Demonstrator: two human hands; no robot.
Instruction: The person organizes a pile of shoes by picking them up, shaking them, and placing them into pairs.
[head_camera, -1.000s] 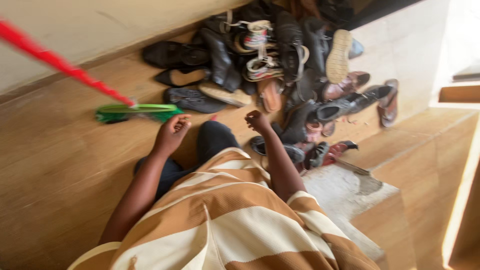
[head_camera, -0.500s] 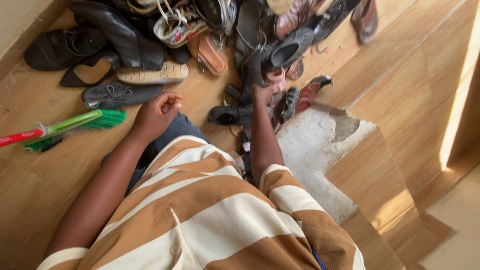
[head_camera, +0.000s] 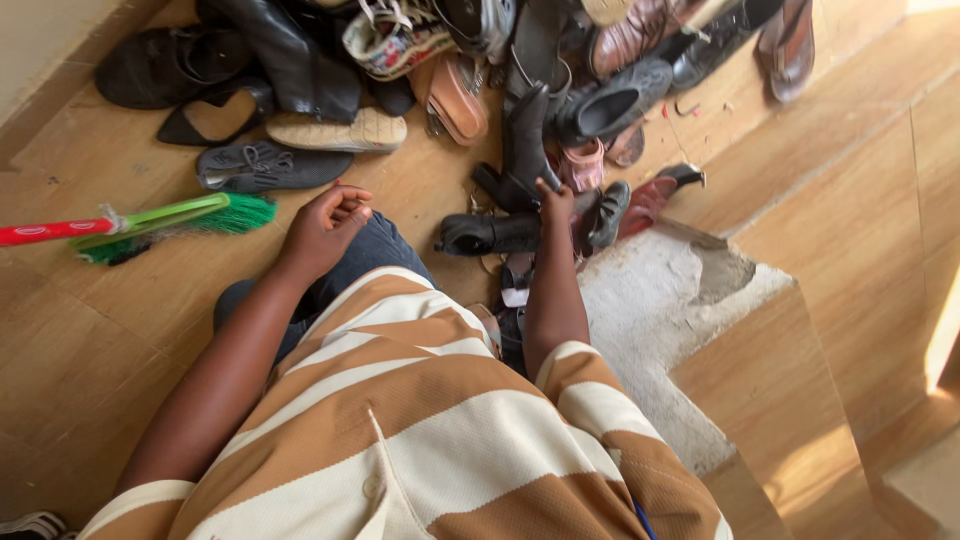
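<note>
Hands, two of them, are working at the near edge of a heap of shoes on the wooden floor (head_camera: 120, 330). The right hand (head_camera: 553, 200) is reaching forward with its fingers closed around the heel end of a tall black boot (head_camera: 525, 150), which is lying tilted against the heap, its shaft pointing away. The left hand (head_camera: 325, 228) is resting on the person's knee, fingers loosely curled inward and holding nothing.

Just to the left of the right hand, one black shoe (head_camera: 485, 234) is lying on its side. Just to its right, a small pink sandal (head_camera: 583, 164), one dark shoe (head_camera: 608, 212) and one dark red high-heeled shoe (head_camera: 652, 197) are lying close together. Beyond the left hand, one grey lace-up shoe (head_camera: 265, 166) and one beige slip-on (head_camera: 335, 130) are lying flat. Further out, the heap is holding well over a dozen shoes, too tangled to count exactly.

To the left of the left hand, one broom (head_camera: 170, 221) with green bristles and a red handle is lying on the floor. Right of the right hand, a patch of bare grey concrete (head_camera: 660, 310) is showing.
</note>
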